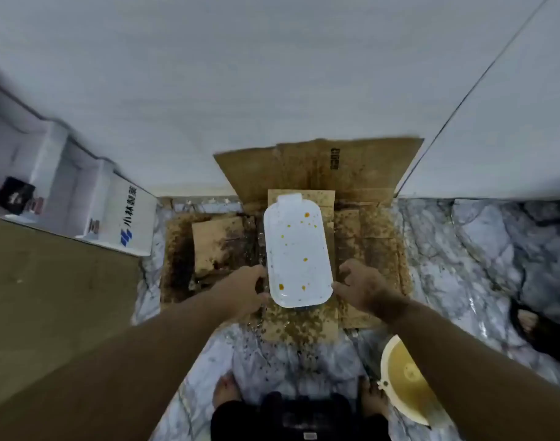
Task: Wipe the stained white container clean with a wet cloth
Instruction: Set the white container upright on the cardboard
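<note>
white container [296, 249] on spattered cardboard [367, 237]; bowl [402, 380] near right

Marble floor [463, 249] carries stained cardboard [367, 243], bowl [402, 377].

White box [130, 218], up-left of the left hand's fingers [259, 275]: blue logo plus vertical characters "小林製薬" on its flap. Cardboard sheet [335, 160] against the wall, beyond both hands' fingers: small block of dark print, vertical, too blurred to read. Black item [13, 195] far left has a light mark, also illegible.
</note>
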The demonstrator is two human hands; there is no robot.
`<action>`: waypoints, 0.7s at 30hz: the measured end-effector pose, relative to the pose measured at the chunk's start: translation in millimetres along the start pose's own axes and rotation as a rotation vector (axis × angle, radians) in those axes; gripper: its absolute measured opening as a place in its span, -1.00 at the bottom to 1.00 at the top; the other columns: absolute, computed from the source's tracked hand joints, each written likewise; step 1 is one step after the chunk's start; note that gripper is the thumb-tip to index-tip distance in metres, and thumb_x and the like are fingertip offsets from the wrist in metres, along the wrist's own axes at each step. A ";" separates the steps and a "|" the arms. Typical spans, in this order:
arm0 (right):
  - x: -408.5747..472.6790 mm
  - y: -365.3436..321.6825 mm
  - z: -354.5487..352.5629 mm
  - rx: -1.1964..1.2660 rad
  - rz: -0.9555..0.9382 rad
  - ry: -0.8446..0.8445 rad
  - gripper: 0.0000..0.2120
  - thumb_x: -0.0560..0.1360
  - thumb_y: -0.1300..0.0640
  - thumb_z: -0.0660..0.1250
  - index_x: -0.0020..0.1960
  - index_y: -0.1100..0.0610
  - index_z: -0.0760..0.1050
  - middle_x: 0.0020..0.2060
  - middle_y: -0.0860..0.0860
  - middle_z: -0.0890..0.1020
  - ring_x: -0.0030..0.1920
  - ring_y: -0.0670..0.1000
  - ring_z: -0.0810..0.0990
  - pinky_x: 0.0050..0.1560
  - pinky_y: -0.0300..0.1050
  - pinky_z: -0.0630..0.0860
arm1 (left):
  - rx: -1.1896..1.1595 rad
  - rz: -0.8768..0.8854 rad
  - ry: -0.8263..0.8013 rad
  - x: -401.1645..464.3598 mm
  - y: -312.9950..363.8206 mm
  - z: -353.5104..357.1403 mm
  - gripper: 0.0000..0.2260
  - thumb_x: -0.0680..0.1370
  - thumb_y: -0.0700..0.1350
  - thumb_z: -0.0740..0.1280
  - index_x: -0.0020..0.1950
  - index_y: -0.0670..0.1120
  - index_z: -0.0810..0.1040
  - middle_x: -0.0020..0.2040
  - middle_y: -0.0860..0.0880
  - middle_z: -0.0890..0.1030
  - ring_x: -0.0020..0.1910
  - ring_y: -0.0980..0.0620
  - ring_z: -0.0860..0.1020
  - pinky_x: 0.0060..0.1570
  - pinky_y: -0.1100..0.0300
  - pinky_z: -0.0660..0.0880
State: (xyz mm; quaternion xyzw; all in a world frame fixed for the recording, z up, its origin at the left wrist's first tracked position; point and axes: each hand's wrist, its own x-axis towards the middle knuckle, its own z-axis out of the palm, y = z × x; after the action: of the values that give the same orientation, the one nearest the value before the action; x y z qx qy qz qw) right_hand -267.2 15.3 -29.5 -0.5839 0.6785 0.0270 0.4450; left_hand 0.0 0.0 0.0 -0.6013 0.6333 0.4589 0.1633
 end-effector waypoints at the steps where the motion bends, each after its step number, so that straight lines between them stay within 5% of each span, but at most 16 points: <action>1: 8.7 6.1 15.4 0.067 -0.003 0.017 -0.61 0.54 0.00 0.40 0.28 0.14 0.44 0.04 0.01 0.58 0.08 0.06 0.57 -0.01 -0.07 0.50 | -0.023 0.007 0.007 10.1 -7.4 12.3 -0.48 0.66 -0.01 0.30 0.60 0.00 0.24 0.52 -0.11 0.37 0.41 -0.12 0.45 0.32 0.01 0.47; 4: 39.8 30.5 57.9 0.125 -0.019 0.085 -0.52 0.54 0.06 0.41 0.40 0.14 0.38 0.06 -0.09 0.47 0.10 -0.09 0.46 0.02 -0.19 0.40 | -0.032 0.036 0.120 52.3 -37.7 51.9 -0.44 0.63 0.00 0.33 0.60 0.07 0.22 0.43 -0.11 0.45 0.34 -0.14 0.48 0.26 -0.03 0.47; 7: 72.4 49.4 95.0 0.148 -0.087 0.136 -0.33 0.47 -0.15 0.39 0.49 0.04 0.29 0.33 -0.04 0.49 0.35 0.03 0.47 0.28 0.04 0.50 | -0.092 0.074 0.218 99.5 -61.6 89.1 -0.30 0.60 0.10 0.36 0.65 0.11 0.08 0.54 -0.05 0.33 0.51 -0.13 0.31 0.44 -0.13 0.35; 13: 129.9 72.3 130.3 0.070 -0.249 0.310 -0.20 0.51 -0.03 0.42 0.61 0.05 0.07 0.59 0.08 0.14 0.59 0.06 0.06 0.55 0.00 0.10 | -0.245 0.164 0.377 163.2 -80.1 127.6 -0.29 0.60 0.20 0.32 0.63 0.29 -0.03 0.67 -0.02 0.06 0.64 -0.12 0.06 0.52 -0.25 0.22; 21: 140.4 87.8 145.3 0.079 -0.303 0.342 -0.19 0.48 -0.09 0.44 0.59 -0.03 0.09 0.59 0.07 0.13 0.58 0.05 0.08 0.50 -0.10 0.08 | -0.274 0.323 0.515 178.6 -99.5 142.4 -0.28 0.56 0.18 0.39 0.63 0.23 0.11 0.53 0.09 0.28 0.49 0.00 0.30 0.41 -0.05 0.40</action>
State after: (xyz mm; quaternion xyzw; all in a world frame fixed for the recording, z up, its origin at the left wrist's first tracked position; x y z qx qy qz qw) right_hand -244.8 16.0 -248.7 -0.6572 0.6492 -0.1661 0.3450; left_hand 1.7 15.9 -248.7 -0.6059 0.6732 0.3927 -0.1594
